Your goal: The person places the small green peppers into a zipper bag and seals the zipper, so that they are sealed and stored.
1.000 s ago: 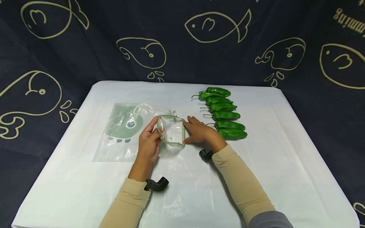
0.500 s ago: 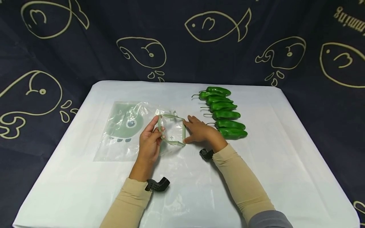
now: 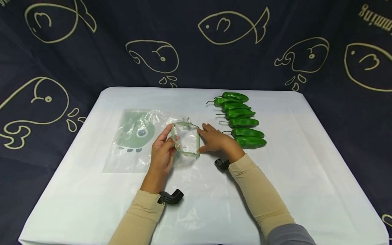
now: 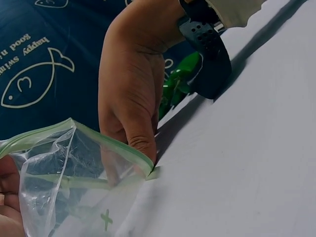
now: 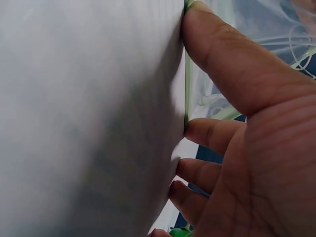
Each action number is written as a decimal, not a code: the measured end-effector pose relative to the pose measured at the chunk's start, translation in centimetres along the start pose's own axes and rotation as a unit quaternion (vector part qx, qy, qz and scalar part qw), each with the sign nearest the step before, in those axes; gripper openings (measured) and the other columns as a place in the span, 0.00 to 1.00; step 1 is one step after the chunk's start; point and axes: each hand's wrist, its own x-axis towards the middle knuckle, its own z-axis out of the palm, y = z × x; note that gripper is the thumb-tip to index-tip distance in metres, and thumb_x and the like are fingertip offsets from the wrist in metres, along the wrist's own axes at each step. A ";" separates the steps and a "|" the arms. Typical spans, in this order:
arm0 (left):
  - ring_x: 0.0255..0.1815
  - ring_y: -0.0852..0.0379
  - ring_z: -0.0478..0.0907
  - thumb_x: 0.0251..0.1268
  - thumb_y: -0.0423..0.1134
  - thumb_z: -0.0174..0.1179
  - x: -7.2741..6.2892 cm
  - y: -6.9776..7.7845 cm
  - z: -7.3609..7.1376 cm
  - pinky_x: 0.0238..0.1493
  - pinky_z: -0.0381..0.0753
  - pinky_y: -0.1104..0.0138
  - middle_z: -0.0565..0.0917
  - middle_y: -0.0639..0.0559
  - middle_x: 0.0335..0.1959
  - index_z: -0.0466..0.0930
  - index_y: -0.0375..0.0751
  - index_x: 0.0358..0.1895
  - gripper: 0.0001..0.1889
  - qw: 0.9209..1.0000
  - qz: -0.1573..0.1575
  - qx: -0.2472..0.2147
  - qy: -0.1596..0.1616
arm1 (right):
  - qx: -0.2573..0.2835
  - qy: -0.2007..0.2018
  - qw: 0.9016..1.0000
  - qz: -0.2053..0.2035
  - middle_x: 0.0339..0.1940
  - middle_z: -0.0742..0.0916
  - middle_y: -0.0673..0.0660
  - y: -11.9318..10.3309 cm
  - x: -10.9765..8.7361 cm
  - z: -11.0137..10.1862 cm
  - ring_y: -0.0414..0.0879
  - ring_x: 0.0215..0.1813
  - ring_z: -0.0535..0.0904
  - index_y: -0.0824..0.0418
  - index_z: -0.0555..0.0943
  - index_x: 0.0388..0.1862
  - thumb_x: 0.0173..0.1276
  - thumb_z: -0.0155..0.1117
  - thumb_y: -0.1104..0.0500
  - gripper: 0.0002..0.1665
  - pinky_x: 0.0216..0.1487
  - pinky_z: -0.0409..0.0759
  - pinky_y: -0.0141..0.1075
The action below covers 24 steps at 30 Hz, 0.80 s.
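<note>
A clear zip bag [image 3: 134, 127] with a green creature print lies flat on the white table in the head view, its body to the left. Its green-edged mouth is spread into a squarish opening. My left hand [image 3: 162, 154] pinches the left side of that mouth between thumb and fingers. At the opposite side, my right hand [image 3: 215, 139] touches the rim, thumb and fingers spread apart and fingertips down on the table. The right wrist view shows the thumb and index fingertip against the bag's green edge [image 5: 187, 89]. Inside the bag I see no contents.
Several green peppers [image 3: 243, 123] lie in a column on the white table [image 3: 306, 177], just beyond my right hand. A dark cloth [image 3: 190, 68] with fish and whale drawings hangs behind. Each wrist carries a black camera mount [image 3: 171, 197].
Both hands stay nearly in place at the bag's mouth. The bag's flat part has settled a little flatter on the table. The whole view has shifted slightly.
</note>
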 end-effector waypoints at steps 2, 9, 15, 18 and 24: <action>0.38 0.62 0.78 0.63 0.16 0.43 0.0 -0.1 0.0 0.31 0.78 0.76 0.79 0.50 0.40 0.61 0.32 0.74 0.33 1.000 -0.003 0.004 0.000 | -0.003 0.002 1.000 -0.002 0.81 0.47 0.67 0.1 0.0 0.0 0.61 0.80 0.37 0.62 0.49 0.81 0.66 0.68 0.42 0.56 0.75 0.47 0.61; 0.37 0.62 0.79 0.63 0.17 0.45 0.1 -0.1 -0.2 0.30 0.78 0.75 0.81 0.51 0.33 0.62 0.32 0.74 0.33 1.000 -0.009 0.020 0.002 | 0.003 0.003 1.000 -0.009 0.81 0.46 0.66 0.0 0.0 0.1 0.61 0.80 0.37 0.61 0.50 0.81 0.66 0.68 0.41 0.56 0.75 0.46 0.61; 0.37 0.61 0.79 0.61 0.17 0.46 0.2 -0.3 -0.4 0.31 0.78 0.74 0.82 0.50 0.33 0.65 0.33 0.73 0.33 0.999 -0.018 0.028 -0.001 | -0.005 0.006 1.000 -0.013 0.81 0.47 0.66 0.0 0.1 0.3 0.61 0.80 0.37 0.61 0.50 0.81 0.66 0.67 0.40 0.56 0.76 0.46 0.59; 0.37 0.60 0.79 0.62 0.18 0.46 0.3 -0.5 -0.5 0.30 0.78 0.74 0.82 0.49 0.34 0.65 0.34 0.73 0.32 0.999 -0.018 0.033 -0.001 | -0.003 0.012 1.000 -0.018 0.80 0.49 0.68 0.1 0.0 0.1 0.62 0.80 0.39 0.61 0.51 0.81 0.66 0.68 0.41 0.55 0.77 0.47 0.57; 0.37 0.61 0.80 0.64 0.18 0.47 0.5 -0.9 -0.4 0.30 0.79 0.73 0.80 0.47 0.37 0.66 0.34 0.72 0.31 0.999 -0.025 0.040 0.013 | 0.036 0.040 0.998 -0.026 0.79 0.56 0.69 0.4 -0.3 -0.6 0.61 0.78 0.51 0.61 0.57 0.80 0.66 0.69 0.45 0.51 0.76 0.54 0.52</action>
